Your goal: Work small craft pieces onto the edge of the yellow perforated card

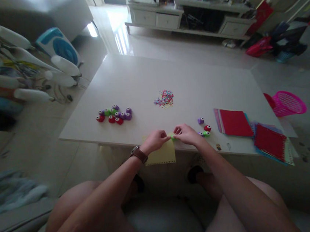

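A sheet of yellow paper (160, 155) hangs over the table's front edge, its lower side lined with small cut-outs. My left hand (157, 138), with a watch on the wrist, pinches the paper near its upper right corner. At that corner is a small green paper punch (172, 137), partly covered by fingers. My right hand (184, 134) closes its fingers on the punch. Just right of it lie a purple punch (201, 120), a red punch (207, 128) and a green punch (206, 134).
Several more punches (116, 115) are grouped on the table's left. Colourful paper bits (165, 99) are heaped mid-table. Red-topped paper stacks (235, 122) lie at the right, with two small objects (218, 146) near the front edge. A pink basket (289, 103) stands beyond the right edge.
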{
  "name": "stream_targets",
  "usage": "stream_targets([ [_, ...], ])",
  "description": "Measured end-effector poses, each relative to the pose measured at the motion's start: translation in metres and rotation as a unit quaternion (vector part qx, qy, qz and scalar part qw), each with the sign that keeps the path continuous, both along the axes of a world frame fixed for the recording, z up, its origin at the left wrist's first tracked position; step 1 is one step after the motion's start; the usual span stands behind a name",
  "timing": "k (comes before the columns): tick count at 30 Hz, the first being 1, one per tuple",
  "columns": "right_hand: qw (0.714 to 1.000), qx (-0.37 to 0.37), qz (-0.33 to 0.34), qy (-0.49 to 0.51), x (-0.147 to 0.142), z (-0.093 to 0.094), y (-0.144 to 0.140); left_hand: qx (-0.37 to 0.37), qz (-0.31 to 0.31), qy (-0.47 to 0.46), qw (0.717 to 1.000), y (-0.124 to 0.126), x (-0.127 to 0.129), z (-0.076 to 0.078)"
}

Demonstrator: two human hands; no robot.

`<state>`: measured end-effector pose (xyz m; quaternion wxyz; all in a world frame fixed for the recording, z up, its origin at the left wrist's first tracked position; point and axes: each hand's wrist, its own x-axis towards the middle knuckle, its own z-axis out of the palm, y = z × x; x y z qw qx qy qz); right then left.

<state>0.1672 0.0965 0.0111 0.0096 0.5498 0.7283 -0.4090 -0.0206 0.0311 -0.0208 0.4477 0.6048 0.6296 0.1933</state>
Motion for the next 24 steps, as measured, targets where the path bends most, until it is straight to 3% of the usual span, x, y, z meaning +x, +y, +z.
stream_targets([
  [5, 0.996, 0.083, -0.01, -0.032, 0.015, 0.003, -0.003, 0.032, -0.015, 0.018, 0.999, -0.004, 0.0, -0.008],
  [10, 0.989, 0.143, 0.037, -0.019, 0.021, -0.004, -0.012, 0.074, -0.04, 0.076, 0.994, -0.007, 0.002, -0.013],
  [15, 0.976, 0.202, 0.04, -0.069, 0.028, 0.0, -0.009, 0.084, -0.056, 0.106, 0.989, -0.013, 0.001, -0.004],
  [20, 0.97, 0.204, 0.043, -0.126, 0.034, 0.005, -0.005, 0.074, -0.063, 0.12, 0.988, -0.014, 0.002, 0.006],
  [24, 0.972, 0.21, 0.074, -0.068, 0.031, 0.002, -0.008, 0.069, -0.068, 0.131, 0.987, -0.014, 0.002, 0.007],
])
